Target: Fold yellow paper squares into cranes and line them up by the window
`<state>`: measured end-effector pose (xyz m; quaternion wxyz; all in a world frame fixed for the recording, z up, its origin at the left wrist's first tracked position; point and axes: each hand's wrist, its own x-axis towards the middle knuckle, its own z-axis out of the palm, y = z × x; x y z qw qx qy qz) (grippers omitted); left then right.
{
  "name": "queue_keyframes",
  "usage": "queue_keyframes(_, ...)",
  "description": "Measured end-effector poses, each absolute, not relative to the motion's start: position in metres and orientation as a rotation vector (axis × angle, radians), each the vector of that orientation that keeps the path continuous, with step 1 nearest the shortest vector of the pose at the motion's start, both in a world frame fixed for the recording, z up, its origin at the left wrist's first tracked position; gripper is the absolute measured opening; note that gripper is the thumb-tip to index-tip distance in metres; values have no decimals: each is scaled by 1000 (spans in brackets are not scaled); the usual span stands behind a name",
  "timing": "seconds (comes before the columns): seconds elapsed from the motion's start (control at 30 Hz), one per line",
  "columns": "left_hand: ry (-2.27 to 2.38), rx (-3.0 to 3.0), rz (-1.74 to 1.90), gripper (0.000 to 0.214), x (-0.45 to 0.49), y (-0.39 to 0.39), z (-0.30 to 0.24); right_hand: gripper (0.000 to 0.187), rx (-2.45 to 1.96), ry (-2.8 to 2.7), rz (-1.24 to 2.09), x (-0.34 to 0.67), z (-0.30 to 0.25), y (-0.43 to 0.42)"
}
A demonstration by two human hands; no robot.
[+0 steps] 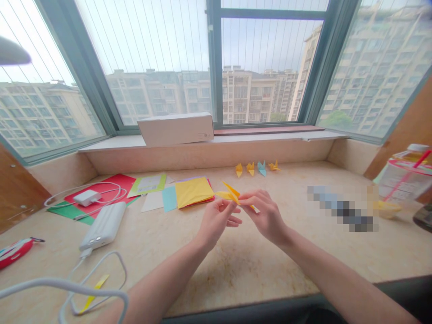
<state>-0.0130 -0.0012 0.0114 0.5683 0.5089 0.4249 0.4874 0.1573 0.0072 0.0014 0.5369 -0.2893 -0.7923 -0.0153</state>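
A partly folded yellow origami paper is held up above the stone counter, its pointed ends sticking out. My left hand pinches it from below left, with the lower fingers loosely curled. From the right, my right hand grips the same paper between thumb and fingers. The fingers cover part of the folds. Behind the hands stand several small folded paper cranes, a blue crane among yellow ones such as the yellow crane. Left of my hands lies a stack of yellow paper.
A white power bank with cables and a white charger lie at left over red paper. A white box rests on the sill. A clear drink container and a blurred-out object are at right.
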Motion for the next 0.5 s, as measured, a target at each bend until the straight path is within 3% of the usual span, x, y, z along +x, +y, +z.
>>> queue_keyframes(0.27,681,1240,1227,31,-10,-6,14,12,-654,-1993,-214,163,5,11)
queue_keyframes(0.5,526,1166,1230,32,-10,-4,8,21,-649,-2075,-306,167,11,6)
